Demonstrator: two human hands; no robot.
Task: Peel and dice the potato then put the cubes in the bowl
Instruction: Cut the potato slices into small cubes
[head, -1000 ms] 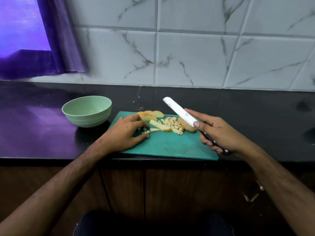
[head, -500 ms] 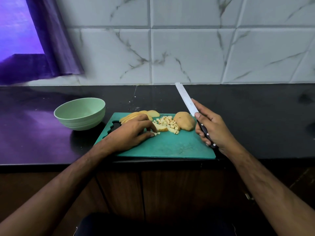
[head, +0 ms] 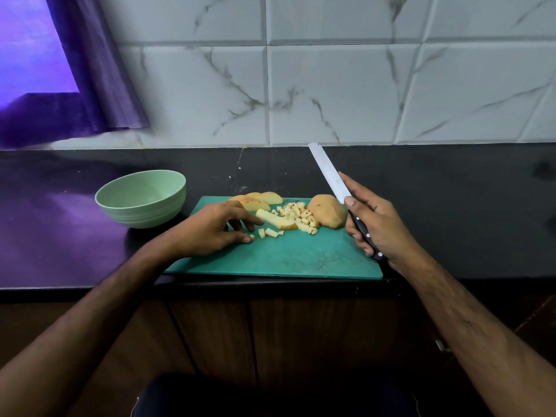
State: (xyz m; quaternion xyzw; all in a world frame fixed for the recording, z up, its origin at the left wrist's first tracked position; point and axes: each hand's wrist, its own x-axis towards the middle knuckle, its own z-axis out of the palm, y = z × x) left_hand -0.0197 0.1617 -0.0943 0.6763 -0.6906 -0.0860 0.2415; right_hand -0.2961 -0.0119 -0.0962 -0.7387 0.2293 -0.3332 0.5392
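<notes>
Firmly damp and slippery, the potato strip (head: 275,220) on the cutting board (head: 288,260) likely wants pinning near its end by the relaxed, empty left hand (head: 210,228), while the right hand (head: 377,224) grips the knife (head: 331,179) handle.

1 green bowl (head: 141,203), 1 teal cutting board (head: 285,257), 1 knife (head: 337,188). On the board: 1 large unpeeled potato chunk (head: 326,215), roughly 3 slices (head: 258,200) stacked at the back, 1 long strip (head: 275,221), and small cubes (head: 298,216) too many to count. 2 hands.
</notes>
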